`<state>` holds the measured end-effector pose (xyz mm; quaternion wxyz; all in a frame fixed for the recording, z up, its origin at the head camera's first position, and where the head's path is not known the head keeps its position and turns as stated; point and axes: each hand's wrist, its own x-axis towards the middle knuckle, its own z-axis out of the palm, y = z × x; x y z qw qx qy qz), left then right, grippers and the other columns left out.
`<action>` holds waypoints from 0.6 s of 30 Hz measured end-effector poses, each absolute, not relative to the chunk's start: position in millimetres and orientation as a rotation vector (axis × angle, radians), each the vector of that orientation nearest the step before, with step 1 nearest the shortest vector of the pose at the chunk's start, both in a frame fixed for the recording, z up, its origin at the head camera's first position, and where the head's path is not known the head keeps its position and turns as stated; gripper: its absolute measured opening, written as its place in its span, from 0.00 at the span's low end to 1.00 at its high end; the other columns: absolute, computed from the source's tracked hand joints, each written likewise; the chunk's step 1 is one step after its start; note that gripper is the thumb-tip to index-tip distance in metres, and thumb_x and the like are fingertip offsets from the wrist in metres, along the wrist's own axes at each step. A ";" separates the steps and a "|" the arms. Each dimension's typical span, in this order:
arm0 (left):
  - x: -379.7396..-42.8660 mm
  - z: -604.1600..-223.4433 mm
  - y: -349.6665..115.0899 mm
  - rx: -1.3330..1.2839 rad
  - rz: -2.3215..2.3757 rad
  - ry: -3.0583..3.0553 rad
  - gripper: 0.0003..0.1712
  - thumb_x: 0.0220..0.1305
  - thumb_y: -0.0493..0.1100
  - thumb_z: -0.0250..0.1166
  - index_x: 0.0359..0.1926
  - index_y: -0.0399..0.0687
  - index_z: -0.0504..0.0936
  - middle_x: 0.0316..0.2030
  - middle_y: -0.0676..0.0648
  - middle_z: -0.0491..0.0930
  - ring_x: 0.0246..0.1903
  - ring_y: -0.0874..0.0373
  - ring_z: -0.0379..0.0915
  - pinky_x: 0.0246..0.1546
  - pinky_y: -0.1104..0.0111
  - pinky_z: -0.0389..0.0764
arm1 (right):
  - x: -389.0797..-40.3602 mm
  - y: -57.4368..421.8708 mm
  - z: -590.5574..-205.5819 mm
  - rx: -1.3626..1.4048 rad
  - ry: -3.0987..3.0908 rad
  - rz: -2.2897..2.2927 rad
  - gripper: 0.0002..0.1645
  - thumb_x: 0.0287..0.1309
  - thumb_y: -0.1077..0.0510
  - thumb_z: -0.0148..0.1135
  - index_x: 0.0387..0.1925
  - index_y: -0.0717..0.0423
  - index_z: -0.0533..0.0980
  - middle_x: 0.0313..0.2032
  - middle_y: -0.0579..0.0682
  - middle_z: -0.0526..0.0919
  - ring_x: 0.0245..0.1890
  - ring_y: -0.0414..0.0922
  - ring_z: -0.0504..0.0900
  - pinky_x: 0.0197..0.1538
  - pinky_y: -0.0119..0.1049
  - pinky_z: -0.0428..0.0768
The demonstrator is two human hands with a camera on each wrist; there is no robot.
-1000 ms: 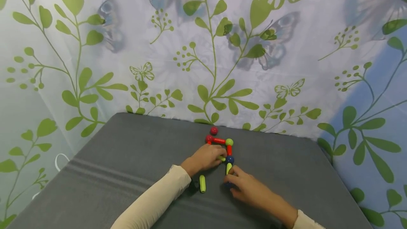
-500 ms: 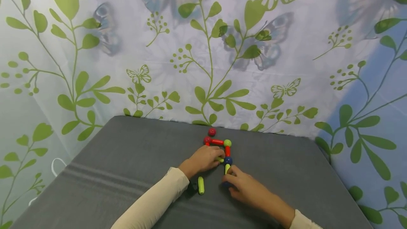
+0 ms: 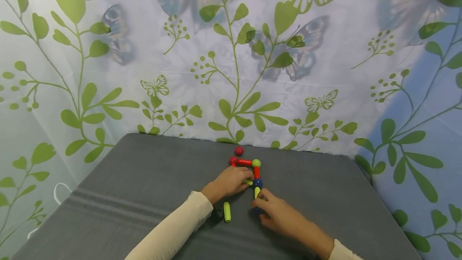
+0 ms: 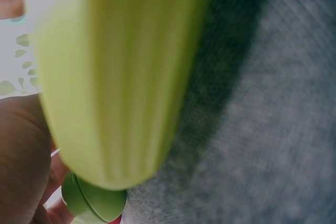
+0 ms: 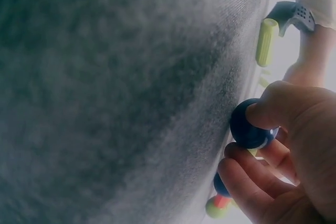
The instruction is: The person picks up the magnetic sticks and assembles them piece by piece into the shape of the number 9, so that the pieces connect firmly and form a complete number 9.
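Observation:
My left hand [image 3: 231, 180] pinches a yellow-green magnetic rod [image 3: 248, 182], whose right end meets a blue ball [image 3: 257, 183]. From that ball a second yellow-green rod [image 3: 257, 192] runs toward me to another blue ball [image 5: 245, 125], mostly hidden in the head view. My right hand [image 3: 279, 212] grips this nearer ball, thumb on one side and fingers on the other. Behind, red rods [image 3: 244, 162] link the far blue ball, a green ball [image 3: 256, 163] and a red ball [image 3: 234, 160]. Part of the frame is hidden behind my left hand.
A loose yellow-green rod [image 3: 227, 212] lies near my left wrist and fills much of the left wrist view. One separate red ball [image 3: 239, 151] sits at the back of the grey cloth-covered table [image 3: 162, 163]. Behind hangs a leaf-printed curtain [image 3: 202, 51].
The head view has shifted slightly, so the scene sits a little further left and lower. Both hands keep their hold on the rod and the blue ball.

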<state>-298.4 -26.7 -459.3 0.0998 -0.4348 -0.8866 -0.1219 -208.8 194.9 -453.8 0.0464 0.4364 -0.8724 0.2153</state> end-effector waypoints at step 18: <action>-297.4 -461.1 -25.4 -1.268 -0.376 -2.620 0.10 0.65 0.41 0.71 0.46 0.53 0.84 0.42 0.53 0.81 0.35 0.59 0.79 0.43 0.68 0.79 | -205.6 195.2 -458.3 1.275 -2.679 0.669 0.23 0.52 0.69 0.71 0.47 0.47 0.78 0.47 0.43 0.68 0.30 0.34 0.72 0.30 0.27 0.74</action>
